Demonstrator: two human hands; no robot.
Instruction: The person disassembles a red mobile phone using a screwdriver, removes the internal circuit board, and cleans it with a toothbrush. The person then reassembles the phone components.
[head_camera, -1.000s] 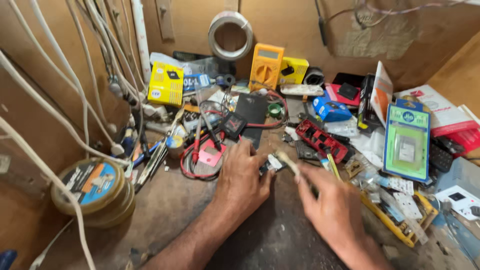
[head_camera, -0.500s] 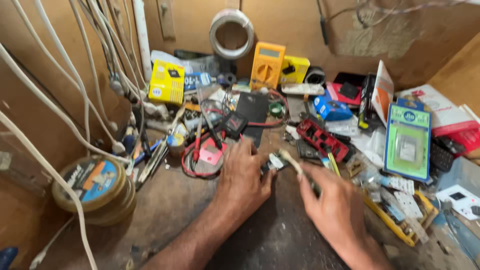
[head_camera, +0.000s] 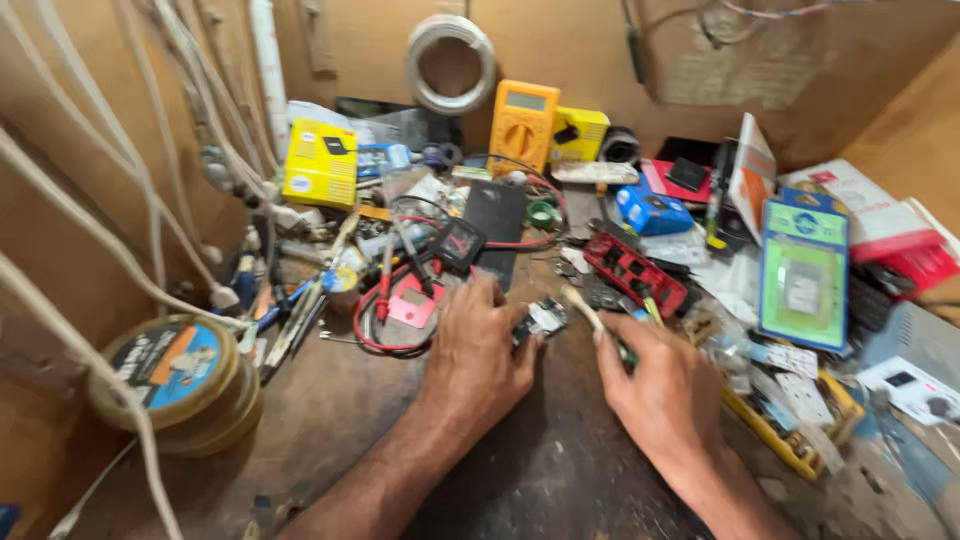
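Observation:
My left hand rests palm down on the worn wooden bench and pinches a small circuit board at its fingertips. My right hand grips a thin brush-like tool with a pale handle, whose tip points at the board from the right. The two hands sit close together at the middle of the bench, a few centimetres apart. A small black meter module with red and black leads lies just beyond my left hand.
A yellow multimeter and a solder coil lean at the back wall. A yellow box, a red battery holder, a green blister pack, round tape tins and white cables crowd the bench.
Both hands have stayed in nearly the same place over the board. The view has shifted slightly; the tool tip stays by the board.

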